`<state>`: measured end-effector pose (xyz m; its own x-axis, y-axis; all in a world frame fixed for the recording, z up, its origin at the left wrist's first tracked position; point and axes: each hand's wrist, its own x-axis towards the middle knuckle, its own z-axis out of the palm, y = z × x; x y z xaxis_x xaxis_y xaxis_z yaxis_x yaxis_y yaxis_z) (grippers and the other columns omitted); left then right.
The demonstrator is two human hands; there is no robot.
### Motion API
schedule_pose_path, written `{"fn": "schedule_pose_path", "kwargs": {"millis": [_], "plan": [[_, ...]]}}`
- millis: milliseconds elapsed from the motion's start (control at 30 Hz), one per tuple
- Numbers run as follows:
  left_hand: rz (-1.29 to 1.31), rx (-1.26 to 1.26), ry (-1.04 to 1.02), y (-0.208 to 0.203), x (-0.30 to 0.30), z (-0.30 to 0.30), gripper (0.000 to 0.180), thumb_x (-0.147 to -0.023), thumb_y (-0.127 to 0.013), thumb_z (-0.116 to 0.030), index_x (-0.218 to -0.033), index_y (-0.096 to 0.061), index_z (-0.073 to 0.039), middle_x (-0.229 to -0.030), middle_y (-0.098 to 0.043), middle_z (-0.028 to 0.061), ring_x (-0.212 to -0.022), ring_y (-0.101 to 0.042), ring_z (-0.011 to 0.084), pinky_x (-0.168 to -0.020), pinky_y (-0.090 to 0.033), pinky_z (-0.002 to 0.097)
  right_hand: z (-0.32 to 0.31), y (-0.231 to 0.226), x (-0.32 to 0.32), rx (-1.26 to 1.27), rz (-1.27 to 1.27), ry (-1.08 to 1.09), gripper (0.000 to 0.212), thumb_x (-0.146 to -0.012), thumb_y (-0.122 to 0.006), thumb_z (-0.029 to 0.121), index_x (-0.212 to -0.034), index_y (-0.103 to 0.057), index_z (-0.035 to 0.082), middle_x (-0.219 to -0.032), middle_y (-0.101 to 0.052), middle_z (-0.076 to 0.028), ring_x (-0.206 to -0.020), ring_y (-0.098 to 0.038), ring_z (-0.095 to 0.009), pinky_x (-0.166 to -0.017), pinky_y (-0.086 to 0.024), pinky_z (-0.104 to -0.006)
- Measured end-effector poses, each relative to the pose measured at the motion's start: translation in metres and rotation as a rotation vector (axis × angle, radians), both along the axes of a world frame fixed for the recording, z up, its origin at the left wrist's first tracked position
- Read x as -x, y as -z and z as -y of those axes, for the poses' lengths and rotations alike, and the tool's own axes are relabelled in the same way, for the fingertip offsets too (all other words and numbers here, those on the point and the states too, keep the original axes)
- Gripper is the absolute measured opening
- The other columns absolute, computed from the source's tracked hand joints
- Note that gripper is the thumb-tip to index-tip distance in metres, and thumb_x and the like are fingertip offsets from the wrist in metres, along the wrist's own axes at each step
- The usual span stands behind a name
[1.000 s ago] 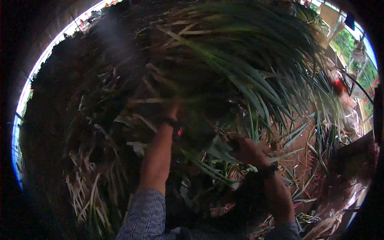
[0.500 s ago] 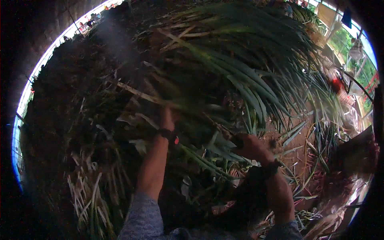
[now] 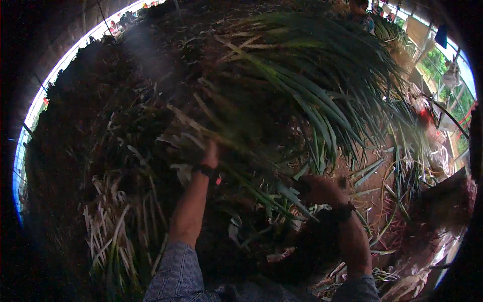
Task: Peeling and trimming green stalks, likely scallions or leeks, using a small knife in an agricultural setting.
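Observation:
A leek (image 3: 188,121) with a pale stalk end runs from the upper left through my left hand (image 3: 212,151), whose fingers are closed around it. Its leafy part trails toward the right and blurs into shadow. My right hand (image 3: 322,190) is curled just right of the middle, next to loose green leaves (image 3: 271,201). Something dark and narrow sticks out from its fingers toward the left; shadow hides what it is. Each wrist bears a dark band.
A large heap of leeks (image 3: 322,90) with long green leaves lies beyond my hands. More pale stalks (image 3: 108,221) are bunched at the lower left. Leaf scraps lie on the brown ground (image 3: 370,196) at right. Another person (image 3: 359,12) is at the far upper right.
The leek in my left hand has tilted, its pale end moving right. My right hand has shifted slightly right and down. The view has turned a little, showing more of the other person.

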<state>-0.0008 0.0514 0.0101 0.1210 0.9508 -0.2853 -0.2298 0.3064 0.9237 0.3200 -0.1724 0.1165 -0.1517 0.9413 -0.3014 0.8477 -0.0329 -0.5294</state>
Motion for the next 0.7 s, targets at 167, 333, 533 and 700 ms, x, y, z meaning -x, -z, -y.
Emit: {"fn": "schedule_pose_path", "kwargs": {"millis": [167,333,533,700], "plan": [[0.007,0.017,0.208,0.014,0.007,-0.002,0.053,-0.094,-0.049,-0.057,-0.121,-0.059,-0.013,-0.12,-0.062,0.0034,-0.108,-0.06,0.0183,-0.094,-0.048,0.0368,-0.003,0.037,-0.011,-0.094,0.06,-0.022,0.046,-0.076,-0.073,0.025,-0.117,-0.062,0.008,-0.096,-0.068,-0.018,-0.087,-0.067,-0.035,-0.076,-0.054,-0.043],[0.139,0.061,0.171,0.037,-0.002,-0.011,0.035,-0.097,-0.048,-0.051,-0.1,-0.058,-0.018,-0.087,-0.059,-0.0031,-0.075,-0.057,0.0139,-0.064,-0.046,0.0311,-0.002,0.035,-0.006,-0.152,0.062,-0.063,0.042,-0.078,-0.068,0.022,-0.117,-0.063,0.008,-0.096,-0.068,-0.019,-0.089,-0.067,-0.037,-0.076,-0.053,-0.0448],[0.196,0.004,0.194,0.052,0.006,-0.028,0.034,-0.094,-0.053,-0.051,-0.097,-0.058,-0.017,-0.091,-0.061,-0.0002,-0.082,-0.061,0.0179,-0.071,-0.05,0.0343,-0.017,0.028,0.01,-0.22,0.048,-0.098,0.039,-0.08,-0.066,0.021,-0.117,-0.063,0.008,-0.094,-0.068,-0.019,-0.089,-0.066,-0.039,-0.076,-0.053,-0.0464],[0.104,-0.005,0.188,0.02,-0.021,-0.003,0.04,-0.093,-0.05,-0.055,-0.098,-0.058,-0.017,-0.1,-0.061,0.0019,-0.092,-0.06,0.0201,-0.077,-0.05,0.0394,-0.016,0.033,0.003,-0.169,0.031,-0.035,0.037,-0.078,-0.067,0.019,-0.113,-0.064,0.006,-0.093,-0.068,-0.02,-0.088,-0.066,-0.038,-0.075,-0.053,-0.0452]]}}
